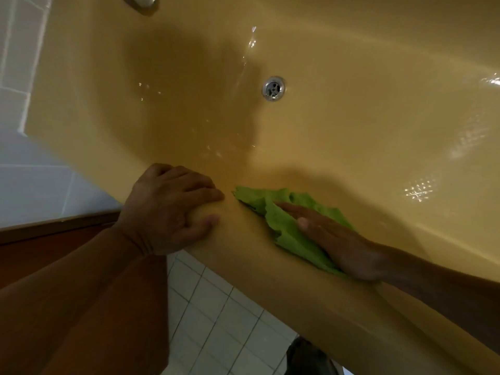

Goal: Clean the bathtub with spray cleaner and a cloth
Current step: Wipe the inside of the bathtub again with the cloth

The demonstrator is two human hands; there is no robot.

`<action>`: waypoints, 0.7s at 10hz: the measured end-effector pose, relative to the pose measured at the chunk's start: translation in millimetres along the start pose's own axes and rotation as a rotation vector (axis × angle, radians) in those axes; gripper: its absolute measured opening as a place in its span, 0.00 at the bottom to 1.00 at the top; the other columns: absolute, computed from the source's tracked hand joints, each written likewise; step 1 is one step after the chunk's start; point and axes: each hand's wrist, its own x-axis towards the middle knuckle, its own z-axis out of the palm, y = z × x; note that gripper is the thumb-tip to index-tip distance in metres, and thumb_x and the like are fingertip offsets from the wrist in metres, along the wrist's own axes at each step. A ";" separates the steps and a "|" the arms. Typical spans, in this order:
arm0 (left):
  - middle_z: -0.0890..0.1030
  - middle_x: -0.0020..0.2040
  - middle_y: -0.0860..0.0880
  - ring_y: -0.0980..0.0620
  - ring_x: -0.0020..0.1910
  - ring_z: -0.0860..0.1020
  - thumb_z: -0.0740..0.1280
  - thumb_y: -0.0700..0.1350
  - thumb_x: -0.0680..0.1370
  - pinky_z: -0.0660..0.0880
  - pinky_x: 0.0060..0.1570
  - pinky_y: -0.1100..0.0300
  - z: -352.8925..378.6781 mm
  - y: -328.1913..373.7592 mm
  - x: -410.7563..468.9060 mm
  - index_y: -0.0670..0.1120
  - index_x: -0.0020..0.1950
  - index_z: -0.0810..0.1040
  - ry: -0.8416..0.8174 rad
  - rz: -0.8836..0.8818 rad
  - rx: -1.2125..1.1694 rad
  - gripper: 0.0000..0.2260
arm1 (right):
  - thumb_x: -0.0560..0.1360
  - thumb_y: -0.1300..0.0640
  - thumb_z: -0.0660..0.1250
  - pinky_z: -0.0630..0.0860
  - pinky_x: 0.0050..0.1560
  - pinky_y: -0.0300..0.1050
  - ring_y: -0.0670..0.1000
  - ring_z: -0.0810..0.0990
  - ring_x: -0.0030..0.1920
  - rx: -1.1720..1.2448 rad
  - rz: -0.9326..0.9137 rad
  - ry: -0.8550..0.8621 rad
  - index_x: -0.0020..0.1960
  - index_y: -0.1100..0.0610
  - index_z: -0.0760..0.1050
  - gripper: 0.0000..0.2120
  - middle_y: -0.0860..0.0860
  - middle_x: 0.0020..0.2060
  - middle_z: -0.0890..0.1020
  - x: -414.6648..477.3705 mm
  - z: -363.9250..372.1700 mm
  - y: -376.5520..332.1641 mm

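The yellow bathtub (243, 253) fills most of the view, its wet basin glistening around the metal drain (273, 88). On the near rim lies a crumpled green cloth (284, 236). My right hand (341, 247) presses flat on it with straight fingers. Just left of the cloth, my left hand (173, 209) grips the rim, fingers curled over the inner edge and thumb on top. No spray bottle is in view.
A metal fitting (140, 1) shows at the tub's top edge. White wall tiles (16, 63) stand at the left, above a brown wooden surface (40, 239). Below the rim is a white tiled floor (216, 307) with a dark object (308, 358).
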 end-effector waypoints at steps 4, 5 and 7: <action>0.84 0.61 0.50 0.43 0.57 0.81 0.53 0.65 0.81 0.70 0.55 0.45 -2.2 -0.6 1.9 0.53 0.63 0.84 -0.018 -0.021 -0.028 0.27 | 0.73 0.23 0.40 0.46 0.76 0.74 0.55 0.42 0.82 -0.243 0.570 -0.008 0.71 0.21 0.37 0.27 0.40 0.82 0.44 -1.4 -18.5 104.5; 0.84 0.60 0.50 0.43 0.57 0.82 0.57 0.63 0.79 0.70 0.55 0.44 -3.2 0.3 3.3 0.52 0.62 0.85 -0.013 -0.012 -0.025 0.24 | 0.77 0.26 0.40 0.45 0.72 0.79 0.63 0.40 0.81 -0.267 0.704 0.034 0.78 0.28 0.39 0.31 0.44 0.82 0.40 18.2 -25.6 122.2; 0.84 0.60 0.51 0.45 0.56 0.82 0.52 0.66 0.81 0.69 0.54 0.47 -2.7 0.1 3.9 0.53 0.62 0.85 -0.007 -0.012 -0.036 0.28 | 0.78 0.26 0.43 0.42 0.69 0.83 0.66 0.30 0.79 -0.264 0.829 0.133 0.79 0.30 0.40 0.32 0.45 0.80 0.31 51.7 -28.3 101.2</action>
